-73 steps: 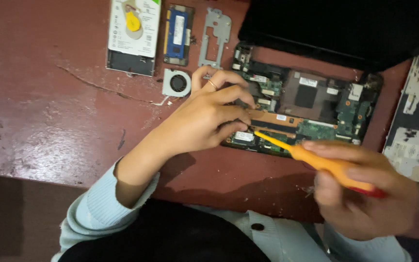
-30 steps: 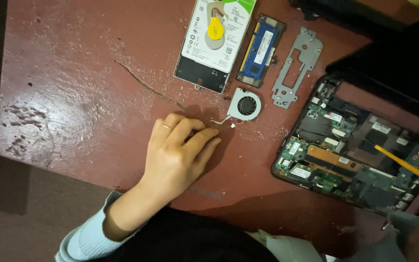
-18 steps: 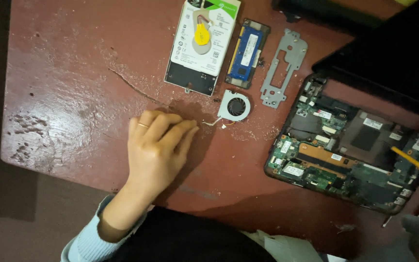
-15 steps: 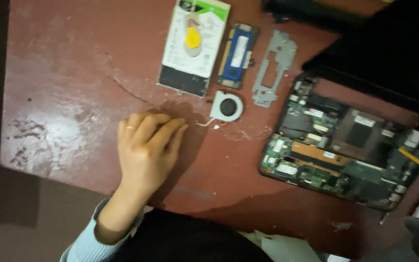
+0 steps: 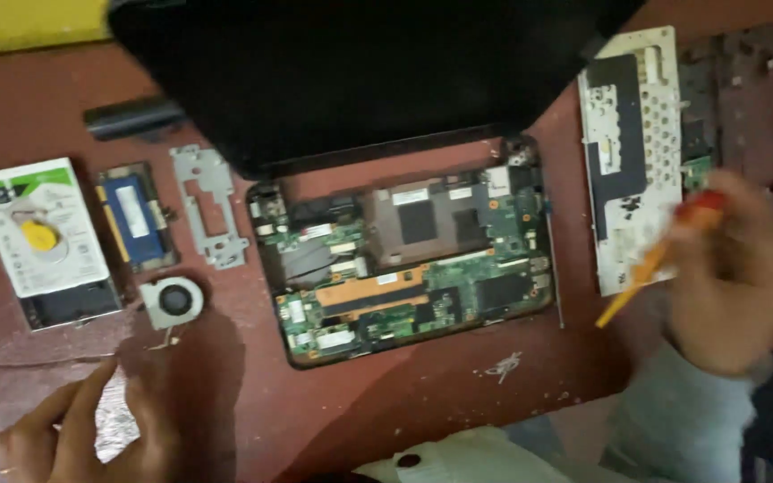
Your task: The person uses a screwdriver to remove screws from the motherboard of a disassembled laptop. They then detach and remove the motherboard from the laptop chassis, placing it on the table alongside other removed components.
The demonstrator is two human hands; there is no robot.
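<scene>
Opened laptop [image 5: 404, 268] on the bench [image 5: 458, 394], circuit board bared. Already out, left of it: fan [image 5: 170, 301], bracket [image 5: 210, 206], memory card [image 5: 134, 217], hard drive [image 5: 42, 240]. Right hand [image 5: 731, 268] grips a screwdriver [image 5: 650, 268]; left hand [image 5: 91, 434], blurred, seems loosely open. Board not yet lifted.

Head cam, steep down, close over table [image 5: 38, 107] (single view).

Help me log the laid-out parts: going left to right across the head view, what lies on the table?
Hard drive → memory module → metal bracket → opened laptop base → white keyboard plate → right hand holding an orange screwdriver.
</scene>
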